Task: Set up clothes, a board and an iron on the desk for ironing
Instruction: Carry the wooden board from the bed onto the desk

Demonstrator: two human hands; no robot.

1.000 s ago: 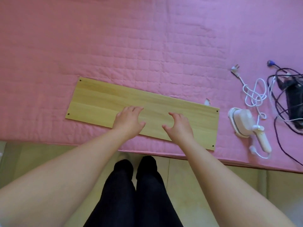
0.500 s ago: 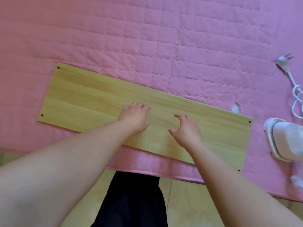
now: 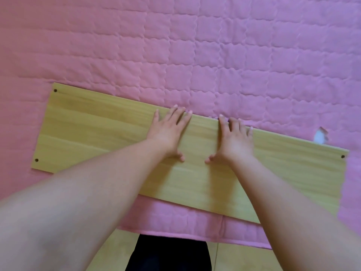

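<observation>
Wooden board [image 3: 109,133] lies near quilt [image 3: 195,55] edge.

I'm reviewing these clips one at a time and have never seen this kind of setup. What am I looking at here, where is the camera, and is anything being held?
There is no machine here: a person works with bare hands, and the one camera is worn on their head, looking forward and down. That is why both forearms reach up from the bottom of the picture. The left hand and right hand lie flat, fingers spread, on a long wooden board with small holes near its corners. The board rests on a pink quilted cover. Neither hand has a grip on anything; they only press on the board. A small white scrap lies just past its far edge. No iron or clothes are in view.
</observation>
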